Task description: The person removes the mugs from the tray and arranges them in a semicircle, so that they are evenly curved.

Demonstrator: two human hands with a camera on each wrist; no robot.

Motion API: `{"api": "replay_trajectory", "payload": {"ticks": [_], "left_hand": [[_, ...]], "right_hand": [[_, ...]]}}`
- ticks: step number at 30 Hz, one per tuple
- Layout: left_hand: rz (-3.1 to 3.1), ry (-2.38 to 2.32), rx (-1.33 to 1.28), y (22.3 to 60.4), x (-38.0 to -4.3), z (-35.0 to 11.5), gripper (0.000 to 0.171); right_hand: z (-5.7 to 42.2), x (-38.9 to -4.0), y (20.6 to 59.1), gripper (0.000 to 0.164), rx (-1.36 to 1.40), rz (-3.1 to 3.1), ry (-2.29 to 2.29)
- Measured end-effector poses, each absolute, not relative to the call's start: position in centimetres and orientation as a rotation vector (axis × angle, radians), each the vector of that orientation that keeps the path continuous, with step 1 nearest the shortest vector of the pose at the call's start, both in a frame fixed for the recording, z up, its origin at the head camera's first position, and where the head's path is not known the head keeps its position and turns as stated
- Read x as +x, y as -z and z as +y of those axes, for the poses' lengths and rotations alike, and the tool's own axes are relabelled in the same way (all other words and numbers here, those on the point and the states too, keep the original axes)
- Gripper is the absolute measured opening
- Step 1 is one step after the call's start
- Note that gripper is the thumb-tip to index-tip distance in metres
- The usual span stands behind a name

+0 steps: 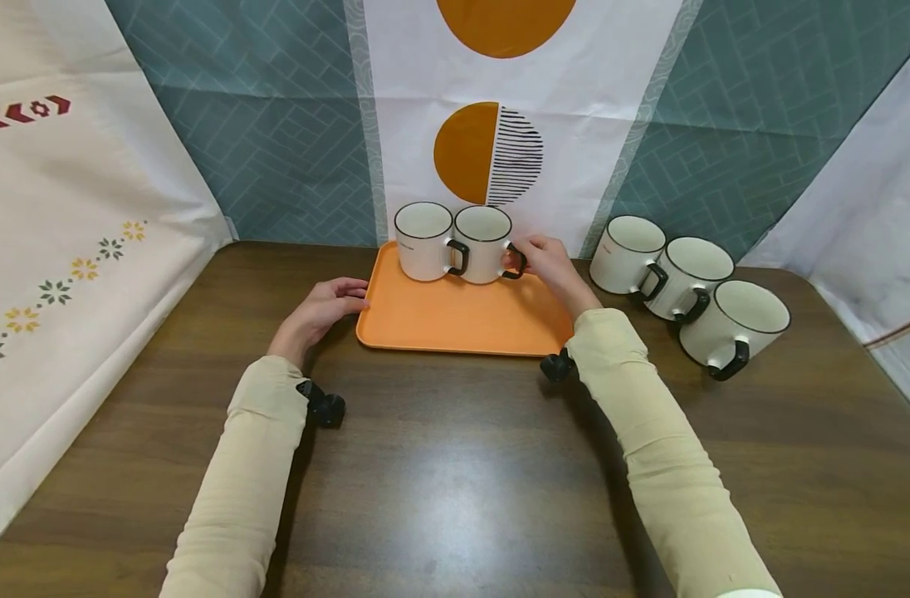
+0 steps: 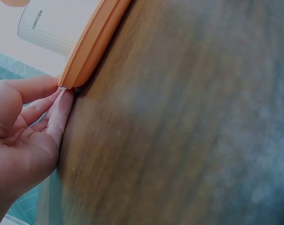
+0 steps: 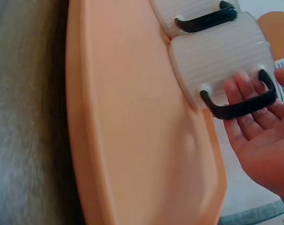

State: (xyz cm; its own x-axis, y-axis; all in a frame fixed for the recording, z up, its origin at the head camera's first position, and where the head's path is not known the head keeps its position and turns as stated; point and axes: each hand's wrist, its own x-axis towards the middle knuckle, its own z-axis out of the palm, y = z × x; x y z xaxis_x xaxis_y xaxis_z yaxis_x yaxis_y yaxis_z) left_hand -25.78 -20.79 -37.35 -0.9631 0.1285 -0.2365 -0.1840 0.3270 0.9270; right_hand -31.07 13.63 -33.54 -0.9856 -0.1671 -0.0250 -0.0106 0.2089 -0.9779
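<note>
Two white mugs with black rims and handles stand side by side at the back left of an orange tray (image 1: 462, 320): a left mug (image 1: 419, 245) and a right mug (image 1: 479, 249). My right hand (image 1: 548, 262) is at the right mug's black handle (image 3: 240, 108). In the right wrist view its fingers lie behind that handle, tips near the mug's side, and the thumb stands apart. My left hand (image 1: 324, 316) touches the tray's left edge; index finger and thumb (image 2: 62, 105) meet the rim at a corner.
Three more white mugs stand in a slanting row right of the tray: a back one (image 1: 627, 253), a middle one (image 1: 687, 278) and a front one (image 1: 735, 324). Patterned cloth (image 1: 276, 124) hangs along the back of the brown table (image 1: 440, 473).
</note>
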Motion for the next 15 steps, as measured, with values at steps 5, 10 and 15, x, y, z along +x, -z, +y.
{"api": "replay_trajectory", "payload": {"ticks": [5, 10, 15], "left_hand": [[2.319, -1.686, -0.047, 37.4, -25.8, -20.7, 0.049], [2.309, -1.679, -0.052, 37.5, -25.9, -20.6, 0.048], [2.311, -1.69, -0.063, 37.5, -25.9, -20.8, 0.049]], "right_hand": [[12.7, -31.3, 34.4, 0.035, -0.157, 2.38, 1.934], [12.2, -31.2, 35.3, 0.038, -0.165, 2.363, 2.027], [12.0, -30.9, 35.4, 0.036, -0.241, 2.28, 2.048]]}}
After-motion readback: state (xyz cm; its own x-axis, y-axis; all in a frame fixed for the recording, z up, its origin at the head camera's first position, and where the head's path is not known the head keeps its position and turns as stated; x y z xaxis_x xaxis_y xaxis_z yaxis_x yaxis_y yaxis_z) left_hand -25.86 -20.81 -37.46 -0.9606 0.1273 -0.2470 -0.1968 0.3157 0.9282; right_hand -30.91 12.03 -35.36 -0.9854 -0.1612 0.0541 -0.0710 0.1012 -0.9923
